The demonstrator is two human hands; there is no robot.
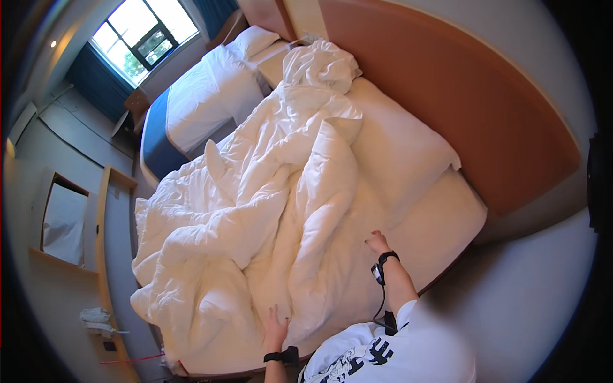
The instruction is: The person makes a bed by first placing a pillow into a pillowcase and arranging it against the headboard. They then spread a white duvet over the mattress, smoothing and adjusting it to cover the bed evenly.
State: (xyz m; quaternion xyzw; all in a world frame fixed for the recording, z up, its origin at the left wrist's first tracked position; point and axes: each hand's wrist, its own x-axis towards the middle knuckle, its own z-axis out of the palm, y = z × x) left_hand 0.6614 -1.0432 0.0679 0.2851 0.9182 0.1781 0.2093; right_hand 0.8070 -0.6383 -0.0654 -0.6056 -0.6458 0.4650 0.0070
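A rumpled white duvet (255, 210) lies heaped in thick folds over the bed, leaving part of the white sheet (408, 210) bare toward the headboard. My left hand (276, 330) is at the near edge of the duvet with its fingers apart; nothing is gripped in it. Over the bare sheet, to the right of the folds, hovers or rests my right hand (378, 242), fingers loosely bent and apart, holding nothing. Whether it touches the sheet I cannot tell. A white pillow (415, 147) lies flat against the headboard side. Both wrists wear black straps.
A brown headboard (460, 108) runs along the right. Beyond the duvet stands a second bed with white bedding and a blue runner (163, 137), near a window (147, 38). At left are a wood-edged shelf (105, 236) and a white bundled item (96, 319).
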